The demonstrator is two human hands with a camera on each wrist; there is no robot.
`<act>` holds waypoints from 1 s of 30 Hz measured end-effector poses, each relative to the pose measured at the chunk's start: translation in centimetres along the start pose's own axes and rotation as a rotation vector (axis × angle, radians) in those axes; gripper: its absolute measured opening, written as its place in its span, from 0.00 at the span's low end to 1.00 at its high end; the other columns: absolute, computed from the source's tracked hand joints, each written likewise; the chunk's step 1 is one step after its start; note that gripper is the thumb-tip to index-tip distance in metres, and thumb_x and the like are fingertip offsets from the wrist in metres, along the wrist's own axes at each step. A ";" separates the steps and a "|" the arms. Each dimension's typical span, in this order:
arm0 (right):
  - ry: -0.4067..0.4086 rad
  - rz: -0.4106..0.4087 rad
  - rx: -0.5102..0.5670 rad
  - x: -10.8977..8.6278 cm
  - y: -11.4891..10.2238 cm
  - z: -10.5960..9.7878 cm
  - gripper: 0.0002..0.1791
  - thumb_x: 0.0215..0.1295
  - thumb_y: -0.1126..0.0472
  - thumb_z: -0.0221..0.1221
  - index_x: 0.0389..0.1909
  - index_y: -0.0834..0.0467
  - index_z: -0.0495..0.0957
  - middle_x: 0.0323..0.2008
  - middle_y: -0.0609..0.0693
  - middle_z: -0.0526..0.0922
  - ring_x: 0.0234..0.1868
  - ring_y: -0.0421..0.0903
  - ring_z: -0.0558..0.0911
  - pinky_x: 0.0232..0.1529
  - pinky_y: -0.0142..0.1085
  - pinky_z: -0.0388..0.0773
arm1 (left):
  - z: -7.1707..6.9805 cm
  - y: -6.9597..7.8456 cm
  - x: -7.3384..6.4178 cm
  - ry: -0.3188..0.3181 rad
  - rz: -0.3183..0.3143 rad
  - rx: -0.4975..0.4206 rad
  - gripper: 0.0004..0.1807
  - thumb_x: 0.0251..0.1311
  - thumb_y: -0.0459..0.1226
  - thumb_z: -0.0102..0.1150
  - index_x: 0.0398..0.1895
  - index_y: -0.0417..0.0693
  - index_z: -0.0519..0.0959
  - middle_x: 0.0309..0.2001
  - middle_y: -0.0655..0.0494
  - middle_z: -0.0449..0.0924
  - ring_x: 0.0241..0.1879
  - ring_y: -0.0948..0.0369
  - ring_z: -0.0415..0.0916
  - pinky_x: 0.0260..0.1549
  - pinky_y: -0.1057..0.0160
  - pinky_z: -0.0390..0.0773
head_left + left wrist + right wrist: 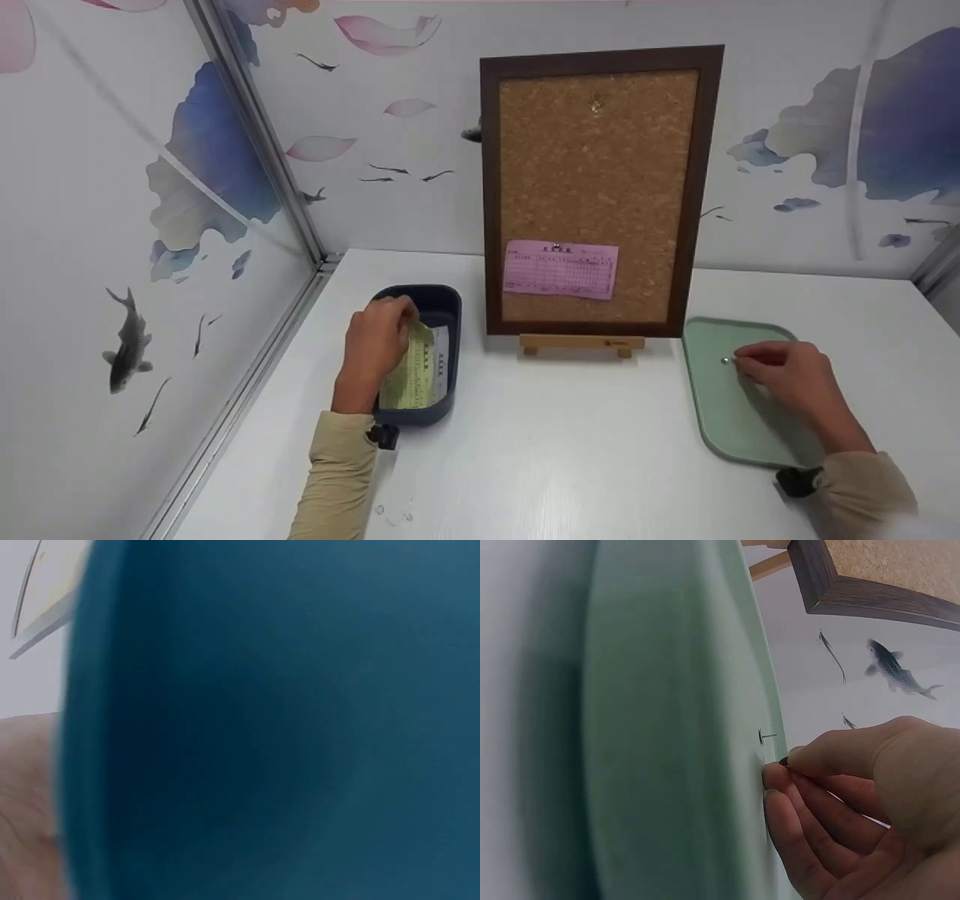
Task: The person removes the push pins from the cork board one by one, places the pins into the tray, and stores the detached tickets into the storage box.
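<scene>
My left hand (379, 330) reaches into a dark blue bin (456, 375), thumb and fingers pinching the top edge of a yellow-green paper slip (412, 375). Beside that slip lies a pale bluish-white slip (441, 360). The left wrist view is mostly filled by the bin's blurred wall (300, 720). Over a green tray (720, 420), my right hand (791, 375) pinches a small thumbtack (784, 761) between thumb and forefinger, mostly hidden by the fingertips. Close to those fingertips another thumbtack (762, 736) lies on the tray, its pin pointing up.
A framed cork board (592, 187) leans on a small wooden easel (581, 343) at the back middle. A pink slip (561, 271) is pinned low on its left side, and a tack (596, 106) sits near its top. Printed wall panels (397, 217) enclose the white table (555, 442).
</scene>
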State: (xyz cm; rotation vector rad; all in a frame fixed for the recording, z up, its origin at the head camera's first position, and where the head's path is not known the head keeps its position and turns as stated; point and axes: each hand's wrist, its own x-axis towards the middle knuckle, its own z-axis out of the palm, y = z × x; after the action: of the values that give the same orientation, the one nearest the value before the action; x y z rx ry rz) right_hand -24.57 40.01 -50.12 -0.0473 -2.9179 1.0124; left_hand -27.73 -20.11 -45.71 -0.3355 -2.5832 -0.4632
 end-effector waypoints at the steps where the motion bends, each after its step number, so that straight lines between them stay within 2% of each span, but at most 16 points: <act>1: -0.001 0.003 0.001 0.0 0.0 0.0 0.19 0.76 0.50 0.66 0.55 0.59 0.90 0.50 0.60 0.92 0.41 0.31 0.81 0.35 0.29 0.78 | 0.2 0.1 0.0 -0.007 0.003 -0.002 0.06 0.71 0.28 0.64 0.42 0.46 0.88 0.39 0.46 0.89 0.40 0.44 0.86 0.39 0.42 0.84; 8: 0.004 0.017 -0.005 -0.1 -0.1 0.1 0.18 0.75 0.52 0.67 0.55 0.60 0.90 0.53 0.63 0.91 0.47 0.43 0.82 0.36 0.28 0.78 | 0.5 0.5 0.1 0.016 -0.004 -0.019 0.13 0.68 0.28 0.68 0.54 0.46 0.87 0.46 0.45 0.89 0.45 0.44 0.86 0.45 0.40 0.84; 15: 0.003 0.015 -0.013 -0.2 0.0 0.1 0.17 0.75 0.52 0.67 0.55 0.59 0.90 0.54 0.63 0.90 0.49 0.47 0.82 0.37 0.28 0.77 | 0.4 0.8 0.0 -0.015 -0.027 -0.068 0.09 0.69 0.31 0.68 0.50 0.46 0.87 0.46 0.46 0.89 0.46 0.45 0.86 0.48 0.41 0.83; 18: 0.008 0.009 -0.012 -0.2 0.1 0.2 0.17 0.75 0.53 0.67 0.55 0.59 0.90 0.54 0.63 0.90 0.47 0.43 0.82 0.37 0.28 0.77 | 0.3 0.9 0.0 -0.023 -0.035 -0.066 0.07 0.69 0.31 0.68 0.48 0.46 0.88 0.44 0.47 0.89 0.45 0.46 0.86 0.47 0.42 0.83; 22: 0.031 -0.013 0.004 -0.2 0.2 0.3 0.15 0.74 0.53 0.68 0.53 0.58 0.91 0.52 0.61 0.92 0.40 0.28 0.79 0.35 0.28 0.78 | 0.4 0.9 0.0 -0.020 -0.025 -0.055 0.05 0.69 0.31 0.68 0.45 0.45 0.88 0.42 0.47 0.89 0.43 0.47 0.86 0.44 0.44 0.84; 24: 0.044 -0.026 0.008 -0.2 0.2 0.3 0.14 0.74 0.54 0.69 0.52 0.58 0.91 0.51 0.60 0.92 0.38 0.23 0.77 0.34 0.28 0.78 | 0.4 0.9 0.0 -0.026 -0.029 -0.053 0.05 0.69 0.32 0.67 0.45 0.45 0.88 0.42 0.47 0.89 0.43 0.48 0.86 0.44 0.45 0.84; 27: 0.045 -0.027 0.008 -0.1 0.2 0.3 0.13 0.74 0.55 0.68 0.51 0.57 0.92 0.51 0.60 0.92 0.37 0.23 0.76 0.33 0.29 0.77 | 0.4 1.0 0.1 -0.048 -0.044 -0.062 0.05 0.70 0.32 0.67 0.45 0.45 0.88 0.42 0.48 0.89 0.43 0.49 0.85 0.44 0.46 0.84; 30: 0.036 -0.012 0.003 -0.2 0.2 0.4 0.13 0.74 0.57 0.67 0.52 0.58 0.92 0.51 0.61 0.92 0.37 0.29 0.77 0.33 0.30 0.77 | 0.4 1.2 0.1 -0.084 -0.067 -0.089 0.06 0.71 0.33 0.66 0.47 0.46 0.88 0.42 0.49 0.88 0.43 0.52 0.84 0.45 0.48 0.84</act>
State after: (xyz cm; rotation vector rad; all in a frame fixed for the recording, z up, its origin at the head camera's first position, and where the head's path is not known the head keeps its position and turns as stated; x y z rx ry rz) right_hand -24.43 39.92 -50.51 -0.0480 -2.8805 1.0039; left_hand -27.61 -18.82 -45.66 -0.3051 -2.6672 -0.6018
